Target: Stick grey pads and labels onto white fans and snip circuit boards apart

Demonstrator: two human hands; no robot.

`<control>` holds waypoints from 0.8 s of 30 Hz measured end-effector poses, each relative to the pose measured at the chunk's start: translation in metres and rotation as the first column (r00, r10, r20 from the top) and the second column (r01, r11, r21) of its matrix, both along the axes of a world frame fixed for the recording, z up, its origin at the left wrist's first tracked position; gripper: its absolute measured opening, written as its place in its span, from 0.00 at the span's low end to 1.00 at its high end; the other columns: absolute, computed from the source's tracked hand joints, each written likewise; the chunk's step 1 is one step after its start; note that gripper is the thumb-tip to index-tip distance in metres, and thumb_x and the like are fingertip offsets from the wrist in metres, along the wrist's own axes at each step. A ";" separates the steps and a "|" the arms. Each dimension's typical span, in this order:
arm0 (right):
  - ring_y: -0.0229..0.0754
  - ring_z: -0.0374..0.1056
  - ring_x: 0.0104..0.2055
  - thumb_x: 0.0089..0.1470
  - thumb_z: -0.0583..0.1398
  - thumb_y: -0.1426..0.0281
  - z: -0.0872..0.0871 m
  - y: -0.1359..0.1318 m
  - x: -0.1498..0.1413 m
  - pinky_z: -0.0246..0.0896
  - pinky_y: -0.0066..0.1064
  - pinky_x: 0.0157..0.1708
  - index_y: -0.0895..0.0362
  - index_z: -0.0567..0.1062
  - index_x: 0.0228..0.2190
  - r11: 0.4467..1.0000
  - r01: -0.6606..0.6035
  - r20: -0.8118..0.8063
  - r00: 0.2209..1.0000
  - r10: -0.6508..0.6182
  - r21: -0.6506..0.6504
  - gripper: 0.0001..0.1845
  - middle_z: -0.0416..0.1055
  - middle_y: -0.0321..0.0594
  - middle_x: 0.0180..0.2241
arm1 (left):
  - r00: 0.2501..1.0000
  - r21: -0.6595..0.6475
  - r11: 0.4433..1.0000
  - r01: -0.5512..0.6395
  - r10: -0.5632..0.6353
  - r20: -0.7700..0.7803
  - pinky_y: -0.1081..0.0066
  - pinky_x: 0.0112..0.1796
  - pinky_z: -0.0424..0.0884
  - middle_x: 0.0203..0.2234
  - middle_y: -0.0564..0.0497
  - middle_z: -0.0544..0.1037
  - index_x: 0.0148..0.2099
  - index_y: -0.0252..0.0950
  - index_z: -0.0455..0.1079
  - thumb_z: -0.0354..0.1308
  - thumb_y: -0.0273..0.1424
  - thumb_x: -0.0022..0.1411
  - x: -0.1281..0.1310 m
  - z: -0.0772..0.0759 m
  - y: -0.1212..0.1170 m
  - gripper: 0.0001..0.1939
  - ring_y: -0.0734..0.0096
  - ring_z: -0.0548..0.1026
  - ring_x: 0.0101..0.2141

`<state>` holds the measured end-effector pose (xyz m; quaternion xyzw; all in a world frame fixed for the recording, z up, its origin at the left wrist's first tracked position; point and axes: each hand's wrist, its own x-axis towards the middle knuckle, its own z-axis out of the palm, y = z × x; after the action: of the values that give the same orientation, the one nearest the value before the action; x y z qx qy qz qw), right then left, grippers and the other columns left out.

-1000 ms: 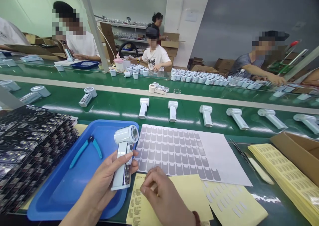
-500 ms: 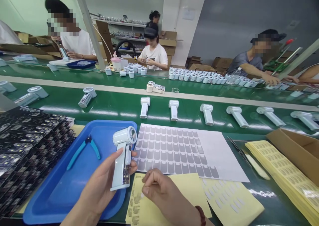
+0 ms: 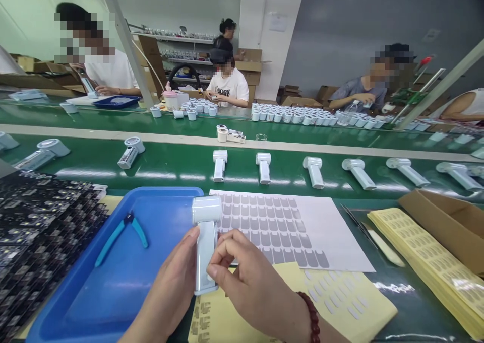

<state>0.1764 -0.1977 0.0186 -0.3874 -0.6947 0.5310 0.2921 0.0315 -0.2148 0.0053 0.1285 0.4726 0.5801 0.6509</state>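
Observation:
My left hand (image 3: 170, 282) is closed around the handle of a pale blue handheld fan (image 3: 204, 237), held upright with its round head at the top. The fan's smooth side faces me. My right hand (image 3: 245, 277) pinches thumb and forefinger together against the lower part of the handle; whatever lies between the fingertips is too small to make out. Under the hands lies a yellow sticker sheet (image 3: 204, 323) with dark print. Beside it is another yellow sheet with small pale oval stickers (image 3: 335, 295). A white sheet of grey stickers (image 3: 283, 227) lies behind.
On the left are a blue tray (image 3: 151, 302) with teal-handled cutters (image 3: 113, 239) and stacked dark circuit boards (image 3: 45, 232). Right: tweezers (image 3: 355, 219), a yellow label stack (image 3: 427, 257), a cardboard box (image 3: 449, 227). Several fans stand along the green conveyor (image 3: 181, 166); co-workers sit beyond.
My left hand has turned the fan so its smooth side faces me instead of its exposed circuit side. My right hand has risen from above the yellow sheet to the handle.

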 end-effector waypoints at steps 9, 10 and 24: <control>0.37 0.66 0.34 0.57 0.57 0.78 -0.005 0.003 -0.003 0.64 0.31 0.31 0.54 0.68 0.29 0.991 0.005 0.124 0.992 -0.021 0.133 0.08 0.63 0.36 0.38 | 0.999 0.010 1.000 -0.027 0.027 0.045 0.70 0.45 0.74 0.37 0.49 0.83 0.46 0.37 0.79 0.62 0.33 0.62 0.002 -0.002 0.006 0.12 0.62 0.79 0.44; 0.37 0.66 0.33 0.57 0.57 0.79 -0.007 0.003 -0.003 0.64 0.32 0.31 0.54 0.68 0.29 0.985 0.005 0.144 0.989 -0.030 0.171 0.08 0.63 0.36 0.39 | 0.999 0.009 1.000 -0.024 0.023 0.047 0.70 0.45 0.75 0.36 0.49 0.83 0.45 0.37 0.79 0.62 0.32 0.61 0.002 -0.001 0.006 0.11 0.62 0.79 0.44; 0.47 0.72 0.45 0.64 0.52 0.63 -0.023 0.023 0.058 0.73 0.36 0.37 0.54 0.72 0.46 0.852 0.441 0.061 0.878 -0.474 0.283 0.15 0.73 0.46 0.48 | 0.930 -0.091 0.993 0.075 -0.102 -0.353 0.71 0.33 0.80 0.42 0.47 0.83 0.43 0.41 0.79 0.72 0.21 0.33 -0.045 0.022 0.069 0.30 0.51 0.80 0.45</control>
<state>0.2342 -0.1747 -0.0043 -0.5332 -0.6633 0.3240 0.4131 -0.0130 -0.1455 0.0273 0.2282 0.5984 0.4988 0.5840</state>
